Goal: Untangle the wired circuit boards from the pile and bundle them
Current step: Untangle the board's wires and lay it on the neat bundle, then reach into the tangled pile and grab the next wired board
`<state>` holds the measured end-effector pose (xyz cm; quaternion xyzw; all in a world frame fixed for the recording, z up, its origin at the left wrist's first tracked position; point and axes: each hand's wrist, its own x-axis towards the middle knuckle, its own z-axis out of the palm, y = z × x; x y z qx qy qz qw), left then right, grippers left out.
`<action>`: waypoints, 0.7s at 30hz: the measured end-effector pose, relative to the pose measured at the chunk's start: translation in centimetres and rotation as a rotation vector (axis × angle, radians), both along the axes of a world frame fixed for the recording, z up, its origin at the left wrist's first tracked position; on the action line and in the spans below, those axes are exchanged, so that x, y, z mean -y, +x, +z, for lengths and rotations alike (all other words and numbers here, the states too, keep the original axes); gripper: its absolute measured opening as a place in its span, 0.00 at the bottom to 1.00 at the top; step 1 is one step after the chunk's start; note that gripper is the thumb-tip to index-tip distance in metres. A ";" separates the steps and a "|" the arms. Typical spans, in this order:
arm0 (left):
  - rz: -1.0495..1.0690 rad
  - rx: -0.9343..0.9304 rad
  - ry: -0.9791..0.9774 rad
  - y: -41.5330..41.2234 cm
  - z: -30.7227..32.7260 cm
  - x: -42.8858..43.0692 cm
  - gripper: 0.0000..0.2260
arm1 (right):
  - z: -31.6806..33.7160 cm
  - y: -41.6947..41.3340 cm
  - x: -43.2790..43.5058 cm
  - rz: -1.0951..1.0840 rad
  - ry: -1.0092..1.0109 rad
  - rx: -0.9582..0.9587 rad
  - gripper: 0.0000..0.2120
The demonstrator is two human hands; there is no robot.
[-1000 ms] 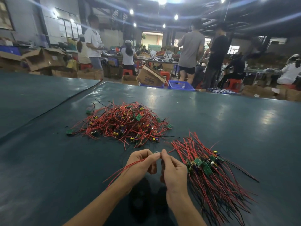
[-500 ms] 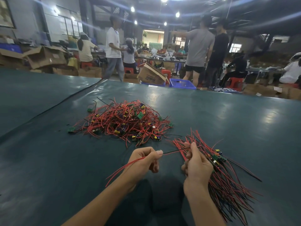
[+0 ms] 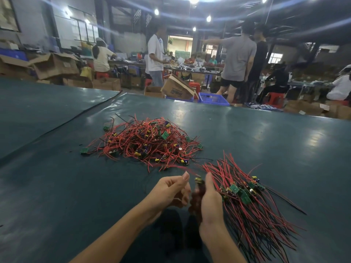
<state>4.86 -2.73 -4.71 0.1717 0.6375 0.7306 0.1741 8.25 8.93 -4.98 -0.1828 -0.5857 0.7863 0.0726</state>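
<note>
A tangled pile of red-wired green circuit boards (image 3: 152, 143) lies mid-table. To its right, a sorted bundle (image 3: 250, 209) lies with its wires roughly parallel and its boards gathered near the middle. My right hand (image 3: 210, 202) is at the bundle's left edge and grips one wired circuit board (image 3: 199, 180), whose red wires hang blurred between my hands. My left hand (image 3: 169, 190) is just to the left, fingers loosely curled, thumb up, with nothing visible in it.
The dark green table (image 3: 76, 196) has a seam running toward the far left. Beyond its far edge are a blue basket (image 3: 212, 98), cardboard boxes (image 3: 176, 90), red stools and several people standing (image 3: 237, 59) or sitting at benches.
My left hand has let go of the red wires it pinched. The right hand has drawn back from the bundle toward the left hand and now holds the wired board.
</note>
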 end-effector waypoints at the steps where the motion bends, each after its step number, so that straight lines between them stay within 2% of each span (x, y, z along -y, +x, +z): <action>1: -0.008 -0.015 -0.006 0.0 -0.1 -0.1 0.20 | 0.2 -0.1 -0.4 -0.037 -0.107 0.054 0.30; 4: 0.034 -0.035 -0.029 0.1 -0.2 -0.1 0.19 | 0.8 -0.3 -1.8 -0.141 -0.379 0.081 0.28; 6: 0.083 -0.032 -0.042 -0.1 -0.3 -0.1 0.18 | 1.1 -0.5 -2.7 -0.189 -0.414 0.027 0.29; 10: 0.181 -0.014 -0.018 -0.5 -0.5 0.2 0.17 | 1.0 -0.5 -3.2 -0.248 -0.392 -0.066 0.30; 16: 0.338 -0.122 -0.003 -1.3 -0.6 0.7 0.14 | 0.7 -0.9 -3.3 -0.255 -0.328 -0.019 0.13; 19: 0.469 -0.276 -0.151 -2.1 -1.1 1.2 0.10 | 0.4 -1.2 -3.0 -0.233 -0.227 -0.022 0.06; 21: 0.602 -0.379 -0.290 -2.8 -1.3 1.4 0.04 | 0.2 -1.4 -2.8 -0.227 -0.190 -0.037 0.03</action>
